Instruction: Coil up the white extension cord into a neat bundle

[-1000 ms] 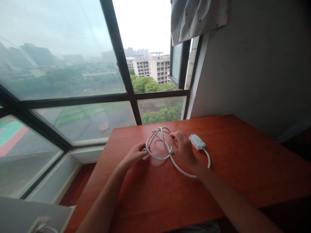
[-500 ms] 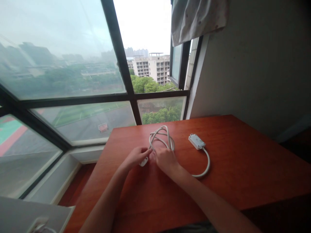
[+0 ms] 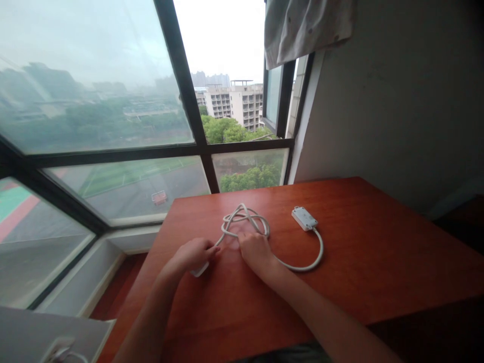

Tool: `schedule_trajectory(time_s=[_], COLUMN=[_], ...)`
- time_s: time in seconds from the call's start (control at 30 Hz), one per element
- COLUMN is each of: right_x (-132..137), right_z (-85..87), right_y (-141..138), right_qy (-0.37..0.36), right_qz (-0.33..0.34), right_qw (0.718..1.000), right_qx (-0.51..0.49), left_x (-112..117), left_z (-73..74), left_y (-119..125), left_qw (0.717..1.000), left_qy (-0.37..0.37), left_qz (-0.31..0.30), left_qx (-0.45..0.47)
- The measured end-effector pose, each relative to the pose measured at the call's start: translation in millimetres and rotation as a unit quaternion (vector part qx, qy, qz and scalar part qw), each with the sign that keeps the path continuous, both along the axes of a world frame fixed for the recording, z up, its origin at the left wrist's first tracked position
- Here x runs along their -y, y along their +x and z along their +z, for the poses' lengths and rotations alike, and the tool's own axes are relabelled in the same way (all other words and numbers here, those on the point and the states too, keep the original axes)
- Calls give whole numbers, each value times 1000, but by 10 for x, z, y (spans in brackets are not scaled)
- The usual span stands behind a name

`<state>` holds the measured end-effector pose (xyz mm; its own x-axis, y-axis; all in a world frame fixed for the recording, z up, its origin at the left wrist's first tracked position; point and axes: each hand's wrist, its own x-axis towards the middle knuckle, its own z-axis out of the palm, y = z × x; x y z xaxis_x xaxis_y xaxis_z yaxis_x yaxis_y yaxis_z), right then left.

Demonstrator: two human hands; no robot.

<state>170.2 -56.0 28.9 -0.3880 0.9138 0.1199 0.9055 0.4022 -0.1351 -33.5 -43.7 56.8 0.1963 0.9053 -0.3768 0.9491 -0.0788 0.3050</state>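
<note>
A white power cable (image 3: pixel 245 214) lies in a loose tangle of loops on the reddish-brown wooden table (image 3: pixel 378 242). My left hand (image 3: pixel 194 253) pinches it at the left, close to a white end piece (image 3: pixel 200 270) that is partly hidden beneath the palm. At the near side of the loops, my right hand (image 3: pixel 256 249) is closed on the cable, its fingertips mostly out of sight. From there the cable curves right to a white rectangular block (image 3: pixel 304 218) resting on the tabletop.
Dark-framed windows (image 3: pixel 204 149) stand along the table's far and left sides. A grey wall (image 3: pixel 378 111) rises at the right, and a curtain (image 3: pixel 308 30) hangs above. At lower left, a white plug and cord (image 3: pixel 64 350) show on a pale panel.
My left hand has moved left and toward me with the cable's end, stretching a short length out of the loops. The loops have dropped lower and spread left; my right hand has barely moved.
</note>
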Motion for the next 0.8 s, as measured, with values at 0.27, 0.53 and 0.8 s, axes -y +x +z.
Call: schedule_trajectory(time_s=[0.27,0.53,0.8], right_x=[34,265,153], right_z=[-75,-96,-21], right_y=[87,623,1812], right_qy=[26,78,50], right_qz=[16,81,-266], right_qw=[1000,983,962], right_qx=[7,-144,-30], left_x=[27,-16,2], left_z=[145,44,88], left_y=[-256,-124,36], left_qw=[1000,988,982], left_qy=[-19,83,173], left_qz=[-19,-41,-7], left_qx=[-8,-125,-76])
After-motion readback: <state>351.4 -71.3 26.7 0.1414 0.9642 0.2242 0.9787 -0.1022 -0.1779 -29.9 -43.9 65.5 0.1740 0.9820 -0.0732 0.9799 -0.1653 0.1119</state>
